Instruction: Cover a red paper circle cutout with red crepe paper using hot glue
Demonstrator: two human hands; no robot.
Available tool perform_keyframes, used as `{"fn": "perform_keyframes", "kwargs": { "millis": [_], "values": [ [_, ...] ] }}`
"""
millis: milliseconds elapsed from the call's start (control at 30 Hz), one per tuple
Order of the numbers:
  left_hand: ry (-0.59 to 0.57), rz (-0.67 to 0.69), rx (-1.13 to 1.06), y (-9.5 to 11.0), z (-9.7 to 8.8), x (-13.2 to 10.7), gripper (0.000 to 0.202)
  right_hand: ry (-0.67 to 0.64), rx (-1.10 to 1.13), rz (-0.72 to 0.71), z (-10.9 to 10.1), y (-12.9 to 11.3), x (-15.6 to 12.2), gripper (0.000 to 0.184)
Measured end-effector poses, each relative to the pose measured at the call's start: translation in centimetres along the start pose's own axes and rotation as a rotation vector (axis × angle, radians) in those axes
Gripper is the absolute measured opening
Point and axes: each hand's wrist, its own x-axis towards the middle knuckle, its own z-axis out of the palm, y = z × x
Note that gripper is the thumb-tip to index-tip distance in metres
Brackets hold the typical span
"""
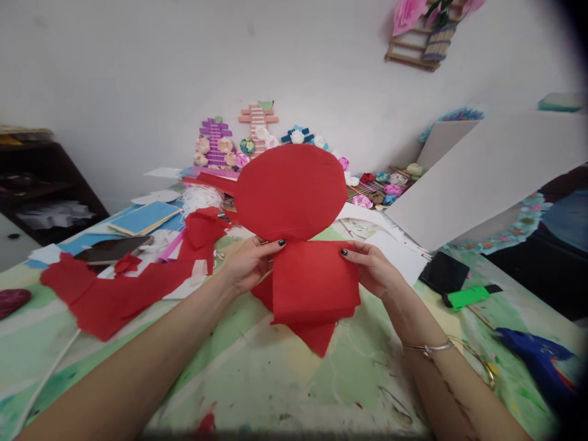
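Between my two hands is a folded red sheet (316, 275), paper or thin cloth, its layers hanging with uneven lower edges. My left hand (252, 260) pinches its upper left corner, thumb on the front. At the upper right corner, my right hand (371, 264) grips it the same way. A pointed red piece (316, 339) shows below the sheet; I cannot tell whether it is joined to it. Just beyond the hands is a large red disc (291, 191), with a red strip (214, 182) reaching out at its left. What supports the disc is hidden.
Red scraps (124, 297) lie left, near blue sheets (144, 218) and white shredded strands (201, 201). At right are a black box-like item (444, 272), a green cutter (467, 297), scissors (489, 370), a blue tool (533, 349) and a large white board (491, 177). Paper flowers (392, 188) lie behind.
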Motion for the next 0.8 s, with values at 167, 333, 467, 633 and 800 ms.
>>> {"fn": "perform_keyframes", "kwargs": {
  "millis": [167,333,467,633,800],
  "values": [
    [-0.058,-0.013,-0.034,-0.1,0.4,-0.4,0.026,0.051,0.027,-0.082,0.2,0.1,0.0,0.030],
    [-0.133,-0.026,-0.077,-0.3,1.3,-1.1,0.029,0.023,0.008,-0.095,1.4,1.1,-0.1,0.031],
    [-0.191,-0.056,-0.084,-0.8,1.8,-1.6,0.035,-0.082,0.028,-0.109,2.7,2.0,-0.3,0.027],
    [-0.260,-0.086,-0.062,-1.9,1.9,-1.8,0.036,-0.099,-0.018,-0.151,3.8,3.3,-0.2,0.031],
    [-0.284,-0.121,-0.067,-2.7,2.1,-1.9,0.037,-0.044,-0.185,-0.207,5.7,4.0,-0.9,0.028]
  ]
}}
